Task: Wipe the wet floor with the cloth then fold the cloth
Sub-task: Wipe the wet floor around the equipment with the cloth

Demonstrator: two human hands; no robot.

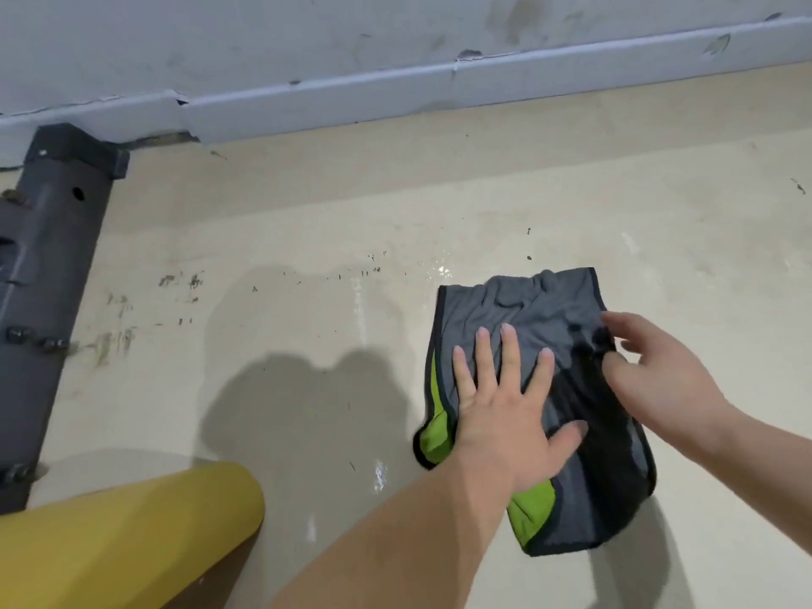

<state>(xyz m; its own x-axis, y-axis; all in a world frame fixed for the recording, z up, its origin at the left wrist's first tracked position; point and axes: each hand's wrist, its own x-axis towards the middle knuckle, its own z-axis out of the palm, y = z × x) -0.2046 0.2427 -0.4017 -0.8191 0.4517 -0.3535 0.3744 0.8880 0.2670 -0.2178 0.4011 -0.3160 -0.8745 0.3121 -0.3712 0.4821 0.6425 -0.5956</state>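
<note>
A grey cloth point(549, 309) with green patches and a dark hem lies folded over on the beige floor point(307, 222), right of centre. My left hand point(509, 410) rests flat on it, palm down, fingers spread. My right hand point(659, 371) hovers at the cloth's right edge with fingers apart; its thumb touches the dark fold there. A glossy wet patch point(378, 472) with bright reflections shows on the floor left of the cloth and just above its far edge.
A grey wall with a chipped skirting board point(439, 81) runs across the top. A dark metal post point(48, 274) with bolts stands at the left. A yellow cylinder point(132, 534) fills the lower left corner. Dirt specks dot the floor.
</note>
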